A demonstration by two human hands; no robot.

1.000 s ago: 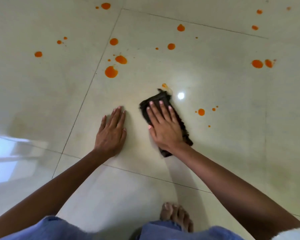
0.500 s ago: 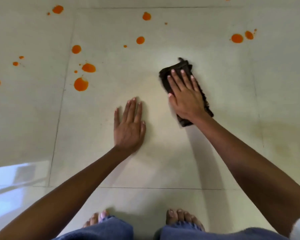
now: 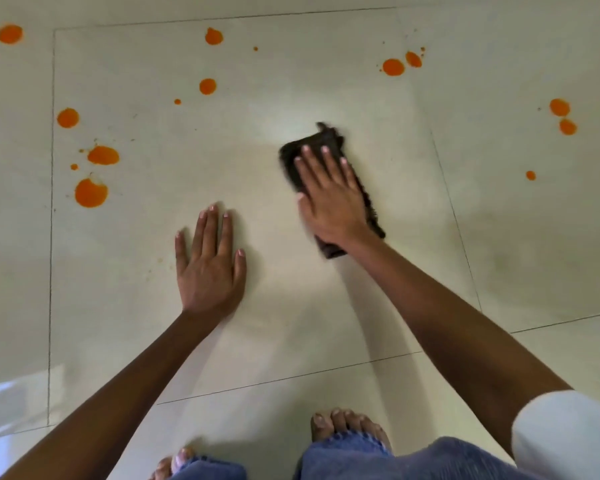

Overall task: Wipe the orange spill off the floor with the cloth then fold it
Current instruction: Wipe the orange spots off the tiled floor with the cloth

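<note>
Cloth, dark and bunched into a narrow oblong, lies on the pale tiled floor directly under the right hand. That hand presses it flat with straight fingers, gripping nothing. The cloth's far end shows beyond the fingertips and its near end shows beside the wrist. The left hand rests palm-down on bare tile with its fingers straight and slightly spread. It holds nothing, and sits left of the cloth and a little nearer the person, apart from it. Orange spill dots the floor in separate drops. One cluster lies beyond and left of the left hand, and a pair lies beyond the cloth. Bare toes and blue trouser hems show at the bottom edge.
</note>
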